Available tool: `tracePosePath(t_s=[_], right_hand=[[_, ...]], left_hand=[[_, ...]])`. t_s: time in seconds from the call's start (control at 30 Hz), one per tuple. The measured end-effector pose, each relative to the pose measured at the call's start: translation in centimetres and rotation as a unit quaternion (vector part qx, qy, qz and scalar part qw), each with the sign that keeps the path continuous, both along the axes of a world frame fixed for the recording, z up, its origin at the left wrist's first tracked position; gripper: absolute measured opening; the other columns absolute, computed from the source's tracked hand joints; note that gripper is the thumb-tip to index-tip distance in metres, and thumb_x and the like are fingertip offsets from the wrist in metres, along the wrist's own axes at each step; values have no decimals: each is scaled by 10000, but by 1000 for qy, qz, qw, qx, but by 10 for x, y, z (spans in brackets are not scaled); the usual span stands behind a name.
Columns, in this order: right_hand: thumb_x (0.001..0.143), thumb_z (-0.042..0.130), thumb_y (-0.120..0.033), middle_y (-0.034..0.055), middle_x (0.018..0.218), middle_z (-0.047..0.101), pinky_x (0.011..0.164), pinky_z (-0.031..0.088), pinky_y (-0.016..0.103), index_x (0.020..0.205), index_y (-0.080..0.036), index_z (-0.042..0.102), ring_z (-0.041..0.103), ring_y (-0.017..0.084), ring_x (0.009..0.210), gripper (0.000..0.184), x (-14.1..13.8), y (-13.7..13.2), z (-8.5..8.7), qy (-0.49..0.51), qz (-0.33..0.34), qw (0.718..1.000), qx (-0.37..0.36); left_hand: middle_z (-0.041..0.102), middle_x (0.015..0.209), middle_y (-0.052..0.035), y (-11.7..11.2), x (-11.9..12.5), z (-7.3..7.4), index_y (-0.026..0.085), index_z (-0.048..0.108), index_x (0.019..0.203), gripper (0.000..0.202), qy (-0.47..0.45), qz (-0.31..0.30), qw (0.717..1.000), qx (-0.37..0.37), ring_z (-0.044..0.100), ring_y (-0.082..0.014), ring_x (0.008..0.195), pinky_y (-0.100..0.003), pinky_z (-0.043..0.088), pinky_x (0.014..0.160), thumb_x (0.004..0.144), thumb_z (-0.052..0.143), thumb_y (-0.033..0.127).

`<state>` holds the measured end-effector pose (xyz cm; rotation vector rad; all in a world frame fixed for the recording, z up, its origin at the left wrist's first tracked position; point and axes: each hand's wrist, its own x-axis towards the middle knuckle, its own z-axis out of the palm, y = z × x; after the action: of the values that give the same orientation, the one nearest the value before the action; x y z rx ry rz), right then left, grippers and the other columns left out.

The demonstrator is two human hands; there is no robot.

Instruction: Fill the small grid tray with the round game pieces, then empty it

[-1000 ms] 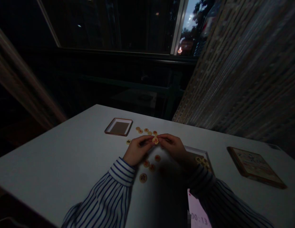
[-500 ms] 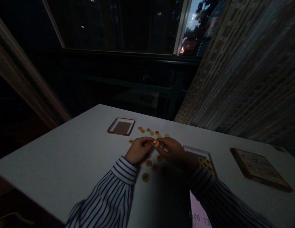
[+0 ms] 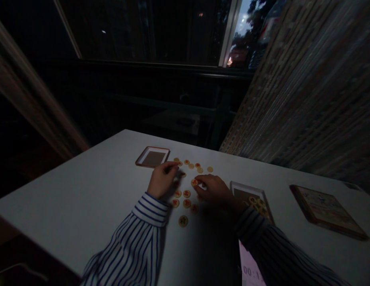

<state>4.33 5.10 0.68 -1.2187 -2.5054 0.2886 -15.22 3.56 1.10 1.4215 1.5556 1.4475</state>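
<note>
Round cream xiangqi discs with red characters lie scattered on the white table (image 3: 83,206). My left hand (image 3: 162,179) sits near the top of the scatter, its curled fingertips beside a disc (image 3: 180,163); whether they pinch anything is hidden. My right hand (image 3: 212,189) rests its fingertips on a disc (image 3: 194,182), gripping it at the table surface. Below the hands lies a lone disc (image 3: 183,221). A shallow square tray with a brown base (image 3: 152,158) stands just beyond my left hand, and its inside holds no discs.
A white-rimmed tray (image 3: 249,187) holding several discs stands to the right of my right hand. Further right lies a wooden-framed board (image 3: 328,212). A pink paper with a timer (image 3: 250,264) sits at the near edge. A brick wall and dark window border the table.
My hands have parted. The left hand has moved away from the disc, towards the far left tray, while the right hand has brought the disc down and slightly left.
</note>
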Motion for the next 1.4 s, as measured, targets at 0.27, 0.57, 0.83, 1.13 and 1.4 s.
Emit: tracePosePath(t_s=[0.27, 0.57, 0.83, 1.13, 1.4], right_hand=[[822, 462, -382, 48, 860, 637, 721, 358, 246, 899, -199, 652, 543, 154, 808, 275, -5, 2, -4, -42, -6, 999, -27], [806, 479, -371, 48, 840, 624, 698, 360, 244, 892, -203, 662, 540, 150, 771, 262, -4, 3, -6, -51, -8, 998, -41], [778, 502, -417, 51, 898, 630, 705, 378, 248, 977, -187, 641, 544, 160, 804, 334, 0, 6, -4, -5, -24, 998, -62], [772, 463, -271, 50, 916, 662, 702, 395, 238, 994, -181, 631, 584, 161, 814, 293, 14, 20, 24, 44, -101, 993, -49], [799, 457, -316, 84, 958, 650, 752, 355, 309, 958, -199, 624, 553, 217, 906, 259, -2, 23, 14, -119, -70, 990, 19]], left_hand=[[673, 789, -67, 3, -17, -2, 122, 644, 877, 307, -32, 60, 998, -16, 594, -147, 628, -252, 466, 564, 688, 571, 352], [679, 798, -70, 6, -17, -8, 134, 647, 873, 277, -17, 61, 998, -6, 605, -149, 644, -271, 482, 620, 700, 560, 333], [687, 833, -84, 7, -16, -11, 135, 642, 911, 284, 46, 54, 997, -12, 626, -188, 754, -318, 482, 717, 730, 528, 321], [681, 876, -76, 0, -5, -5, 160, 632, 943, 272, 160, 38, 986, 5, 625, -200, 825, -326, 472, 767, 767, 484, 306], [670, 924, -94, -2, 1, -10, 158, 611, 1015, 299, 261, 23, 965, 25, 618, -215, 863, -347, 466, 799, 789, 478, 301]])
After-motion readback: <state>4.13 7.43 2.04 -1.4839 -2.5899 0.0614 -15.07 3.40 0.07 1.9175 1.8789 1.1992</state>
